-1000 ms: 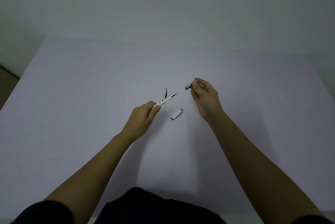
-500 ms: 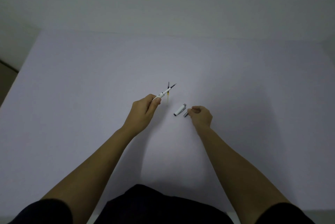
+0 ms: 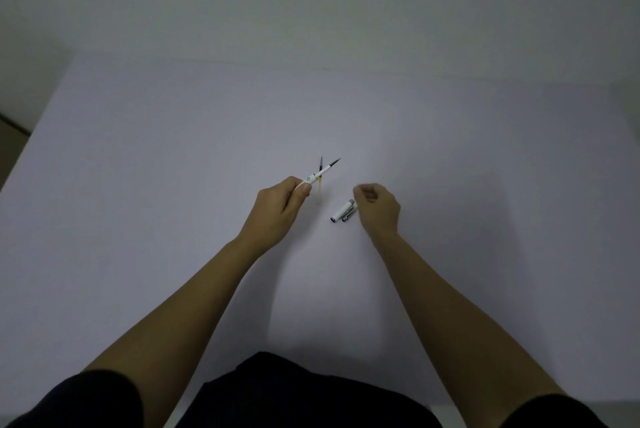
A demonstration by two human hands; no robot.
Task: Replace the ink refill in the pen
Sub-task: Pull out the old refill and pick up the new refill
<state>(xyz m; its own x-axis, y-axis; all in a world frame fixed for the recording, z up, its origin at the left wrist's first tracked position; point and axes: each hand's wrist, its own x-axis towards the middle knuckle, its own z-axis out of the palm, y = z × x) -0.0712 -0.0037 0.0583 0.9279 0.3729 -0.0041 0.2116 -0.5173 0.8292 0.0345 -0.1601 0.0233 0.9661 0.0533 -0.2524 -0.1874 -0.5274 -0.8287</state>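
My left hand [image 3: 277,211] grips a white pen body [image 3: 320,174] whose dark refill tip points up and to the right, held above the table. Under it on the table lies a loose refill [image 3: 320,182] with a dark tip and a pale, yellowish tube. A white pen cap [image 3: 343,210] rests on the table, and a small grey pen piece [image 3: 349,215] lies right beside it. My right hand [image 3: 377,209] hovers just right of those two parts, fingers curled in, with nothing visible in it.
The pale lilac table [image 3: 173,157] spreads wide on all sides, with its far edge meeting a plain wall. At the left edge a strip of floor [image 3: 10,143] shows. My dark clothing fills the bottom of the view.
My right hand brought the grey piece down from mid-air, set it beside the white cap and let go. My left hand kept holding the pen body.
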